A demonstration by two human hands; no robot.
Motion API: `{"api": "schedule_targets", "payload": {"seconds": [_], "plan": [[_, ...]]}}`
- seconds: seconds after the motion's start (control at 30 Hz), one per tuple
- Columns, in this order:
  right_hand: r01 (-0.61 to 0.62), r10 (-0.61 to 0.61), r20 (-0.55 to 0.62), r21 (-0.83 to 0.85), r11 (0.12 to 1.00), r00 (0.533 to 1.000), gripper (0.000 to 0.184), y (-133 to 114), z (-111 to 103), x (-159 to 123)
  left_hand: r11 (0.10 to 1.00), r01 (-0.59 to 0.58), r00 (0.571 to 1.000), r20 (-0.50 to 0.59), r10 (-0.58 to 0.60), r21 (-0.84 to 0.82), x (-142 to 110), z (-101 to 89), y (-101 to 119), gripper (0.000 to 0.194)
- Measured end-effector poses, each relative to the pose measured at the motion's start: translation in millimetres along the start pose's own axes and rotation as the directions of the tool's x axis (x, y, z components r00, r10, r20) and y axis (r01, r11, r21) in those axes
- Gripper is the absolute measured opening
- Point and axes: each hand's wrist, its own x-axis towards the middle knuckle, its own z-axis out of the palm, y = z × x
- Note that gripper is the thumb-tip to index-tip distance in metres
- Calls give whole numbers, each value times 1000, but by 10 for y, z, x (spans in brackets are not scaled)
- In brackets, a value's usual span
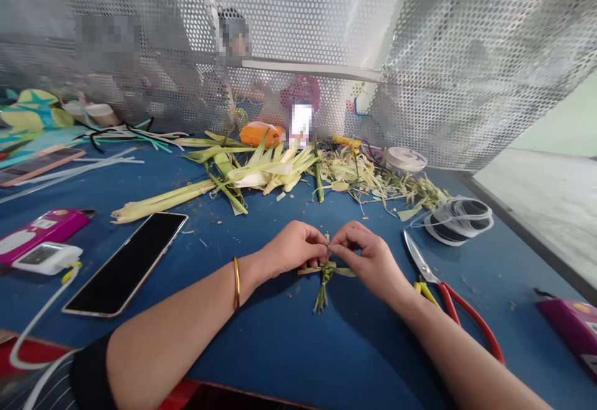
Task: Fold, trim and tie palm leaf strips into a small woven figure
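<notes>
Husk piece (pixel 325 281), plaited and cross-shaped, lies on the blue tabletop (pixel 275 348) between my left hand (pixel 296 249) and right hand (pixel 368 254), its upper part partly covered. My left fingers (pixel 316 251) grip it near the top; my right fingers (pixel 341 249) are pinched together there, on what I can't make out. Scissors (pixel 422 264) lie rightward, partly behind my forearm (pixel 457 338); a purple device (pixel 569 329) is cut off at the edge.

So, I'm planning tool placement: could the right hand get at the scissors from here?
Probably yes: the scissors lie close beside the right hand, with nothing seen between them, though that hand is busy at the small plaited piece.
</notes>
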Motion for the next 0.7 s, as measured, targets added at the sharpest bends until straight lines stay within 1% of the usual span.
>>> {"api": "schedule_targets", "payload": {"seconds": [0.2,0.43,0.57,0.7], "plan": [[-33,33,-36,11,999,999,13,-8,15,13,1000,24,999,44,-24,11,-31,1,70,11],[-13,12,-48,-36,999,999,12,-17,0,12,1000,24,993,111,-24,4,-24,-30,52,9],[9,-11,-43,-36,999,999,13,-12,-1,11,999,13,994,107,-17,39,-16,-19,35,15],[20,-20,-9,-29,999,1000,17,8,-13,15,998,0,999,49,-3,68,-10,26,27,16]]}}
